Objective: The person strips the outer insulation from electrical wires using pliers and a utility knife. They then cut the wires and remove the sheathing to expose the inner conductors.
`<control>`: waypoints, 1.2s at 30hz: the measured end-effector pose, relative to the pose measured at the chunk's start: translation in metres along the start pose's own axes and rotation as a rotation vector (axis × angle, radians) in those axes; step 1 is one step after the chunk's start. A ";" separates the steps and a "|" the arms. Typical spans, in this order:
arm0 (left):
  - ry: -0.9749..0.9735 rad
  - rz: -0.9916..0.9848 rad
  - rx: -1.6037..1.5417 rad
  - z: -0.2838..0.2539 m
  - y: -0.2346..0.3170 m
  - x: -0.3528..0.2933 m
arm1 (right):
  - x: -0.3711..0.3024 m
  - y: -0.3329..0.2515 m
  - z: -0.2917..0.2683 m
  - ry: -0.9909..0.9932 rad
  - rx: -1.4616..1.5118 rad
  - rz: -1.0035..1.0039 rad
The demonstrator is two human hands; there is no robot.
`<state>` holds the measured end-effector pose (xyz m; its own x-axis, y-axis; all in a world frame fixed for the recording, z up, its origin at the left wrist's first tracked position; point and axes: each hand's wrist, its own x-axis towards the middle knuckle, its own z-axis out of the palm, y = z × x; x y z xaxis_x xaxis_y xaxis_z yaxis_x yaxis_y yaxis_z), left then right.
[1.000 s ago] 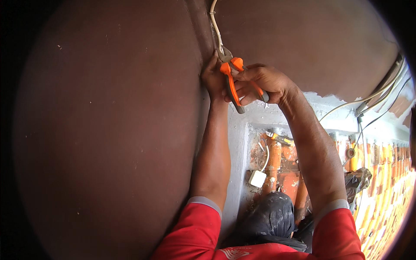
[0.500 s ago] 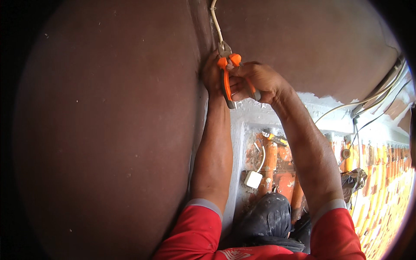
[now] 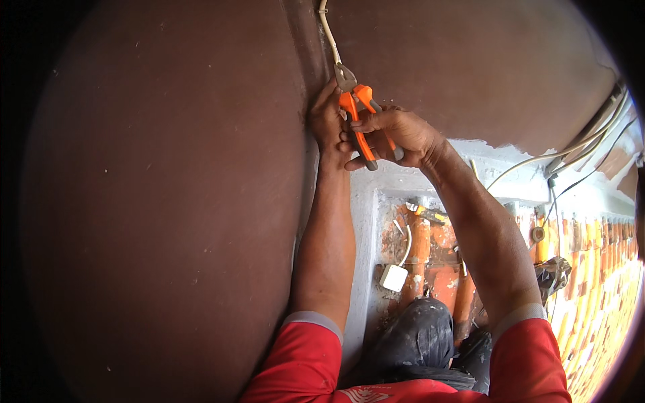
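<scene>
A pair of pliers (image 3: 347,80) with orange and grey handles is in my right hand (image 3: 403,131), which wraps round the handles with the thumb across the front. Its metal jaws point up and meet the lower end of a cream cable (image 3: 329,30) that runs down the wall corner. My left hand (image 3: 326,119) is raised against the corner just below and behind the jaws. Its fingers are closed by the cable's end, though the pliers partly hide the grip.
Brown walls (image 3: 168,188) meet at the corner. Below are orange roof tiles (image 3: 420,242) with a white square box (image 3: 394,277) trailing a short cable, and a yellow-and-black utility knife (image 3: 427,213). A tape roll (image 3: 537,234), black plastic bag (image 3: 554,274) and loose cables (image 3: 551,161) are at right.
The pliers' handles have come closer together in my right hand. The tool has tilted slightly, its jaws shifting a little to the left. My left hand stays near the corner.
</scene>
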<state>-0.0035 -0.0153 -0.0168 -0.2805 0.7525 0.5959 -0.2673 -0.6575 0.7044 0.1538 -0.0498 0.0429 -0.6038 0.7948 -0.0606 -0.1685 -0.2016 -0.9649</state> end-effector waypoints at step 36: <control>0.280 -0.415 -0.221 0.001 0.012 -0.023 | -0.012 -0.069 0.009 0.198 -1.360 0.062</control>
<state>0.0010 -0.0401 -0.0213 -0.3366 0.9314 0.1383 -0.5864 -0.3223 0.7432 0.1661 -0.0507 0.1122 -0.4426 0.8960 -0.0367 0.8121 0.3831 -0.4401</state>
